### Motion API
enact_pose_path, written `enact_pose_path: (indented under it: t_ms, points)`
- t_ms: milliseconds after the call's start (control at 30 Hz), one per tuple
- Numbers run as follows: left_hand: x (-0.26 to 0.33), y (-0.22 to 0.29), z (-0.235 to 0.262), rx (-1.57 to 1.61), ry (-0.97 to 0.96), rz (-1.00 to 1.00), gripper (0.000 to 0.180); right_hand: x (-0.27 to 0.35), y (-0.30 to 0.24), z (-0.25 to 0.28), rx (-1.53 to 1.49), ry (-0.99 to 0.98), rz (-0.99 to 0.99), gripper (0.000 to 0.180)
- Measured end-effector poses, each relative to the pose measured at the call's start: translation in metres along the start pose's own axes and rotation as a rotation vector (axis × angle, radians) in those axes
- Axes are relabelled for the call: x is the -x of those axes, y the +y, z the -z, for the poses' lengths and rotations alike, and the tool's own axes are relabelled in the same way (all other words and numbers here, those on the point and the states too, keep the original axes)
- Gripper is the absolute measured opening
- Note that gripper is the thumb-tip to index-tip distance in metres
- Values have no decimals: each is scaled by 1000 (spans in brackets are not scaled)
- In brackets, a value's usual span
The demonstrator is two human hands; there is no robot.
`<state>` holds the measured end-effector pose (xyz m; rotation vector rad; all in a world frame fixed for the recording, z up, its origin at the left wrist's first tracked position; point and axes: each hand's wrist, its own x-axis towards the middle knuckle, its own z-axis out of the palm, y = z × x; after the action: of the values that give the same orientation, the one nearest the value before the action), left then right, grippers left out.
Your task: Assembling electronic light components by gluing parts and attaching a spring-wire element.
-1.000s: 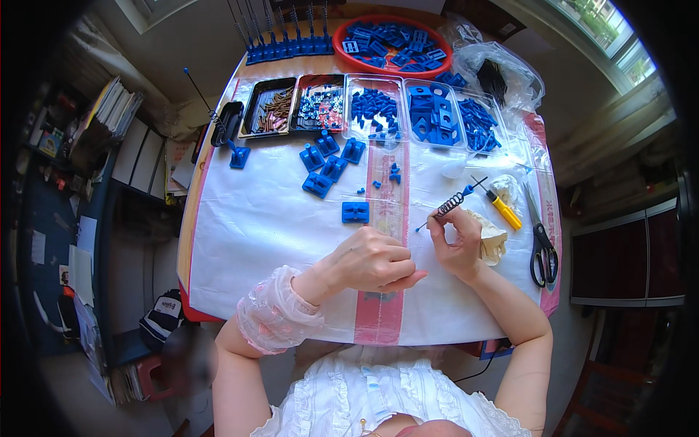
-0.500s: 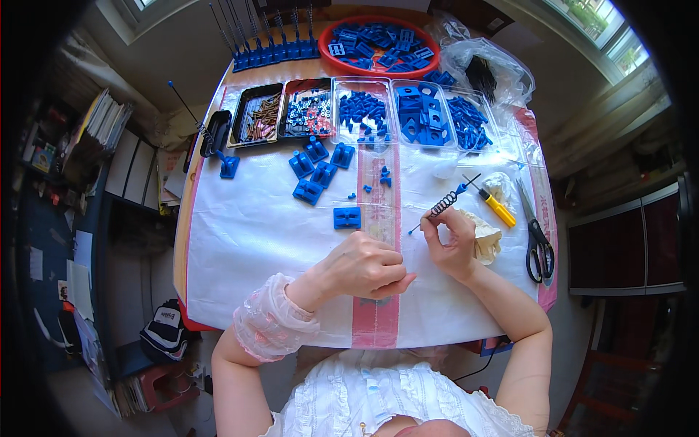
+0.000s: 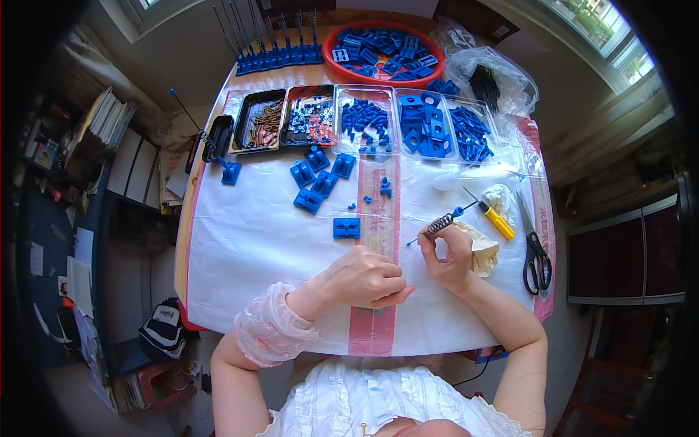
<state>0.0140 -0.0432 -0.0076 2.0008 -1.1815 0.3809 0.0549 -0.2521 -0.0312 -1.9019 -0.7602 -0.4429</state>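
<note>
My right hand point(image 3: 446, 256) pinches a thin dark rod that carries a coiled black spring point(image 3: 439, 224). A blue cone-shaped piece point(image 3: 458, 212) sits on the rod beyond the spring, and a small blue tip shows at its near end. To its left my left hand point(image 3: 370, 278) is closed with the fingers curled in; whatever they may hold is hidden. Just beyond the left hand lies a blue square base point(image 3: 346, 228). Several similar blue bases point(image 3: 323, 183) are grouped farther back, with small blue pieces point(image 3: 386, 191) beside them.
Trays of brown pins point(image 3: 266, 125), small metal parts point(image 3: 309, 116) and blue parts point(image 3: 364, 120) line the back. Behind stand a red basin point(image 3: 329, 63) and a row of upright springs point(image 3: 280, 58). On the right lie a yellow-handled screwdriver point(image 3: 498, 223), scissors point(image 3: 537, 264) and cream cloth point(image 3: 483, 251).
The rod with the spring in my right hand lies slightly flatter than before. Both hands stay nearly in place over the table; the whole view has shifted slightly.
</note>
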Motion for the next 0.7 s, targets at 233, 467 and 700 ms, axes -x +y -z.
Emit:
enact_pose_path:
  t_ms: [233,467,700]
  points:
    - [1,-3,-2,-17,-8,20,44,5,3,4,19,-45,-9,13]
    - [3,-4,-4,-16,-28,43,43,1,2,-2,-3,38,-1,16]
    - [3,-7,-6,-12,-46,51,42,2,3,-1,-5,29,5,15]
